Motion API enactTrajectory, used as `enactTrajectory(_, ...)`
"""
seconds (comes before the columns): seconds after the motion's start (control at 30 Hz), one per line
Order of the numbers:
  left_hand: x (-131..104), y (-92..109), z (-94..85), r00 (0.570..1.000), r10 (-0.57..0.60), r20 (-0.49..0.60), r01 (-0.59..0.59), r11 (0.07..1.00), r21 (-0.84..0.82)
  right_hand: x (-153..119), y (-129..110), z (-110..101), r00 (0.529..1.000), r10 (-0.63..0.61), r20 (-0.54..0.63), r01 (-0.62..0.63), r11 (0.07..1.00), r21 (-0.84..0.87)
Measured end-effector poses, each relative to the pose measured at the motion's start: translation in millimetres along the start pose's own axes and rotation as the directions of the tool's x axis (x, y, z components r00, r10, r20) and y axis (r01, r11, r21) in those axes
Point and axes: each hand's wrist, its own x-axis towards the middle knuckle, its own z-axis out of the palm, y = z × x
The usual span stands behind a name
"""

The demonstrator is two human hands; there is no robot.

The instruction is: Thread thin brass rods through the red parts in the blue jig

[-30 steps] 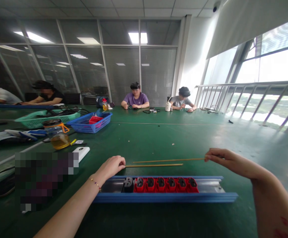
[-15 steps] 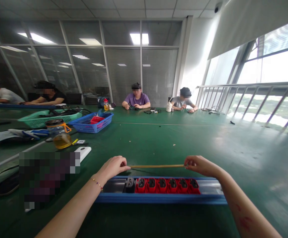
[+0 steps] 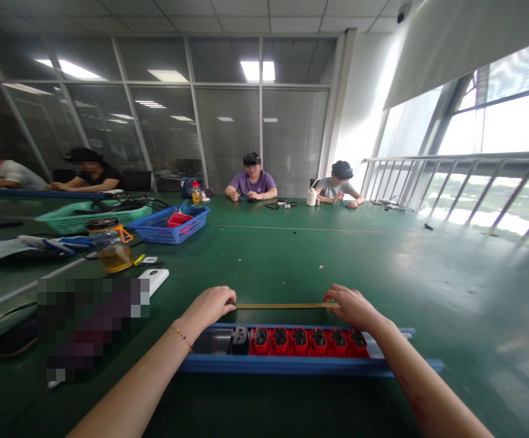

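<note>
A thin, straight yellowish strip [image 3: 283, 306] stretches level between my hands, just beyond the blue tray [image 3: 310, 365]. My left hand [image 3: 214, 303] pinches its left end, fingers closed. At the other end, the bent fingers of my right hand [image 3: 349, 304] close on the strip. Inside the tray several red holders [image 3: 298, 350] with black connectors stand in a row, and one black connector block [image 3: 239, 340] is at their left. My right forearm crosses over the tray's right part.
Left on the green table [image 3: 264, 261] are a white device [image 3: 157, 280], a jar of yellow liquid [image 3: 115, 255], a blue basket [image 3: 168, 231] and a green basket [image 3: 82, 222]. Several people sit at the far side and far left. Railing at right.
My right hand has shifted slightly left along the strip, and its forearm has come in over the tray, baring the tray's right end. My left hand has barely moved.
</note>
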Motion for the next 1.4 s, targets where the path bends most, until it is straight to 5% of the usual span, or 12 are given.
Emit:
enactTrajectory(0.6, 0.4, 6.4, -2.5, 0.997, 0.066, 0.025, -0.068, 0.993, 0.096, 4.9, -1.5, 5.8, 0.996, 0.036, 0.084, -0.029, 0.996, -0.081)
enactTrajectory(0.83, -2.5, 10.7, -5.5, 0.988, 0.107, -0.113, -0.092, 0.987, 0.134, 0.4, -2.8, 2.7, 0.999, 0.024, 0.035, -0.021, 0.997, -0.068)
enactTrajectory(1.13, -6.1, 25.6, -27.8, 0.964, 0.046, -0.262, -0.095, 0.979, -0.181, -12.2, 3.5, -28.9, 0.994, -0.018, -0.105, 0.061, 0.904, 0.424)
enactTrajectory(1.23, -10.0, 38.1, -42.0, 0.977, 0.029, -0.211, -0.087, 0.959, -0.271, -20.9, 1.5, -44.2, 0.996, -0.043, -0.079, 0.077, 0.868, 0.491)
enactTrajectory(1.4, -27.3, 52.5, -70.0, 0.998, 0.048, 0.029, -0.033, 0.922, -0.385, -41.9, -4.0, -72.3, 0.979, -0.172, 0.107, 0.076, 0.801, 0.593)
